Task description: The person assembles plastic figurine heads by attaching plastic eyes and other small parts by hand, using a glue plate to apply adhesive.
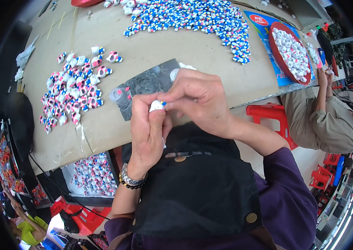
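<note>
The thumb and forefinger of the left hand (146, 131) were closed on a small white figure (157, 106), holding it up over the near edge of the desk (114, 43). The right hand (203, 98) met it from the other side, thumb and forefinger pinched together at its blue end; whether they gripped the blue part or only pressed it, I couldn't tell.

Just beyond lay a dark board (147, 81) with a few pink bits (128, 90) on it and a clear round lid (118, 95) at its left end.

To the left sat a loose heap of figures (72, 85) in white, pink and blue, which I took for the fuller, more finished ones. The far pile of small blue-and-white pieces (189, 16) was far bigger, and a red tray (273, 46) on the right was full of white pieces (289, 52). Judging by that, some was done but much was left, and the figure in hand seemed only partway along.

Below the desk stood a box of more figures (93, 177); off to the right, another person (326, 125) sat near a red stool (285, 129).
</note>
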`<state>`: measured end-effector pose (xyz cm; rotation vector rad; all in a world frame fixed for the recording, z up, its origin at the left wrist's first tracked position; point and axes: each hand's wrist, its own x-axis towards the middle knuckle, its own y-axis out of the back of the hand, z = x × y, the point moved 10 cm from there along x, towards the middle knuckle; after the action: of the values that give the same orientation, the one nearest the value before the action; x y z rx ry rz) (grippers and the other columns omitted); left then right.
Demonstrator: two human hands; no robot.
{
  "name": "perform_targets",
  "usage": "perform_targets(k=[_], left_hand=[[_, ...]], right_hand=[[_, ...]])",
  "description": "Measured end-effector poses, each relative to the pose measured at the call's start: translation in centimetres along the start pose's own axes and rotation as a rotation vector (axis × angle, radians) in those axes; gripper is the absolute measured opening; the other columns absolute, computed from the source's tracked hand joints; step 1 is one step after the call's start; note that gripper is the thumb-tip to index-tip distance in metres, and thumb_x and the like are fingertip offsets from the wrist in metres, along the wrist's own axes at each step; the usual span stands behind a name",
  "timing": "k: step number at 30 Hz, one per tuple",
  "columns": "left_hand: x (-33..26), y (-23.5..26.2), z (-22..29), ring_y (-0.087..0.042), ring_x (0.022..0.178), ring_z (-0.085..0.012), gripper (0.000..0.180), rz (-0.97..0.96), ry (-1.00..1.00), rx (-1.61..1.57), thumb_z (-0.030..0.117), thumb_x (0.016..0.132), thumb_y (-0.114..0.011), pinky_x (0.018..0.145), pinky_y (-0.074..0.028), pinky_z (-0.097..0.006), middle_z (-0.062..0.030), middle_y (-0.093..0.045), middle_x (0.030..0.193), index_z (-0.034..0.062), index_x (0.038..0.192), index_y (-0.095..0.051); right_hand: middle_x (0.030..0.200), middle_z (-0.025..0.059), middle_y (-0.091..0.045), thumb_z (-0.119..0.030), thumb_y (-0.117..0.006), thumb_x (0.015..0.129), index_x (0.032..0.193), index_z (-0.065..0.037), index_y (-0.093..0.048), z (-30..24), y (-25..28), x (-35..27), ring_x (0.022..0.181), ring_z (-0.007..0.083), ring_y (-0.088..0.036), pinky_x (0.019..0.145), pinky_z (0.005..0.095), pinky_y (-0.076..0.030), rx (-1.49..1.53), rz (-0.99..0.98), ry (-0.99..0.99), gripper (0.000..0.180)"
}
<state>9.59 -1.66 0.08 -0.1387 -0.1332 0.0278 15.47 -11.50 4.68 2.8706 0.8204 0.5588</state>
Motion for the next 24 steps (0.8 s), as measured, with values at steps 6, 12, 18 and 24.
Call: perform_targets(k=[6, 12, 18, 24], left_hand=[[0.3, 0.1, 1.0, -0.039, 0.048, -0.0038, 0.036, -0.056, -0.019, 0.129, 0.035, 0.103, -0.040, 0.042, -0.028, -0.017, -0.0058, -0.049, 0.085, 0.0012, 0.114, -0.041], [2.4, 4.6, 4.2, -0.039, 0.055, -0.0037, 0.026, 0.014, 0.021, 0.321, 0.024, 0.104, -0.040, 0.049, -0.031, -0.019, -0.0013, -0.053, 0.081, 0.0010, 0.113, -0.046], [5.0, 14.7, 6.9, -0.046, 0.058, -0.0132, 0.021, 0.309, -0.025, 0.934, 0.018, 0.101, -0.046, 0.053, -0.038, -0.028, -0.0065, -0.056, 0.076, 0.0011, 0.108, -0.055], [6.0, 17.7, 7.5, -0.059, 0.072, -0.0338, 0.021, 0.371, -0.219, 1.465, 0.015, 0.094, -0.056, 0.065, -0.046, -0.041, -0.0194, -0.061, 0.087, 0.0002, 0.108, -0.059]], right_hand=[[0.074, 0.0060, -0.059, 0.009, -0.072, 0.072, 0.086, 0.000, -0.070, -2.5, 0.1, 0.5, 0.065, 0.0137, -0.059, 0.053, 0.0264, -0.047, -0.125, 0.017, 0.229, 0.016], [0.087, 0.0064, -0.068, -0.002, -0.066, 0.078, 0.110, -0.009, -0.070, -0.6, 2.6, 5.8, 0.074, 0.0159, -0.064, 0.067, 0.0274, -0.051, -0.180, -0.152, -0.028, 0.033], [0.092, 0.0091, -0.063, 0.001, -0.058, 0.075, 0.094, -0.007, -0.068, 4.6, 5.7, 11.7, 0.095, 0.0284, -0.064, 0.067, 0.0383, -0.055, -1.007, -0.002, 0.415, 0.023], [0.086, 0.0062, -0.050, -0.006, -0.056, 0.075, 0.075, -0.007, -0.054, 5.5, 3.1, 10.9, 0.094, 0.0237, -0.054, 0.058, 0.0318, -0.054, -1.299, -0.164, 0.507, 0.003]])
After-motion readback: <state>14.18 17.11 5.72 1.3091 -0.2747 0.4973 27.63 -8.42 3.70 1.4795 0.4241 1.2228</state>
